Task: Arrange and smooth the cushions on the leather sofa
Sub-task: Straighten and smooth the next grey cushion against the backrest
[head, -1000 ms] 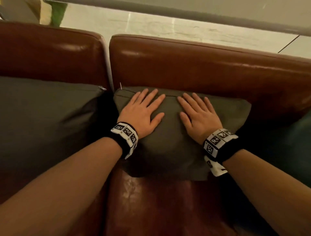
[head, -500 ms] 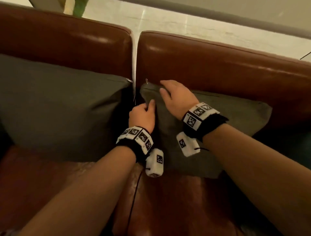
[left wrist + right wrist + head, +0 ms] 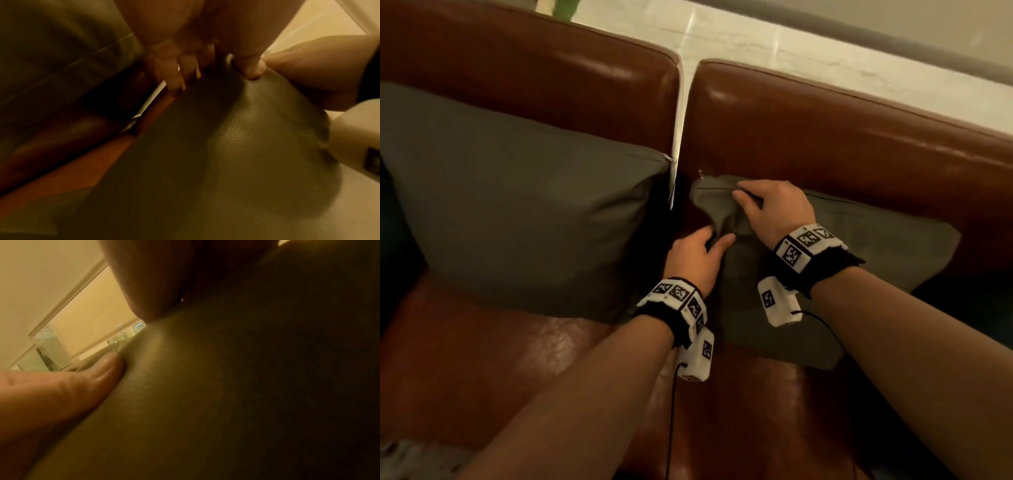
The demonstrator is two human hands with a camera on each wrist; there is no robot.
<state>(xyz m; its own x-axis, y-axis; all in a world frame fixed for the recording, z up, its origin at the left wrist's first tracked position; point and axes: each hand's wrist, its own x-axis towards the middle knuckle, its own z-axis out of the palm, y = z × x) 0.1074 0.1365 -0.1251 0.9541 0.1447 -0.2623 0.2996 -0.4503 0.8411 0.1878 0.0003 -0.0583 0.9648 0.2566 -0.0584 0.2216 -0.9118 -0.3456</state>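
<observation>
A small olive-grey cushion (image 3: pixel 866 246) leans on the right backrest of the brown leather sofa (image 3: pixel 825 137). My right hand (image 3: pixel 767 209) grips its upper left corner, fingers curled over the top seam. My left hand (image 3: pixel 698 253) pinches the cushion's left edge lower down, bunching the fabric between thumb and fingers. The left wrist view shows the thumb (image 3: pixel 252 69) pressed into the cushion (image 3: pixel 236 154). In the right wrist view the thumb (image 3: pixel 98 369) digs into the same cushion (image 3: pixel 226 402). A larger grey cushion (image 3: pixel 517 212) stands against the left backrest.
A narrow gap (image 3: pixel 676 144) separates the two sofa backrests. Pale floor (image 3: pixel 791 44) lies behind the sofa. A dark teal cushion (image 3: pixel 989 308) sits at the far right. Bare leather seat (image 3: pixel 500 359) lies in front of the cushions.
Both hands left their flat rest on the small cushion's face, moved to its left corner and curled onto the fabric. The corner is now bunched up between them.
</observation>
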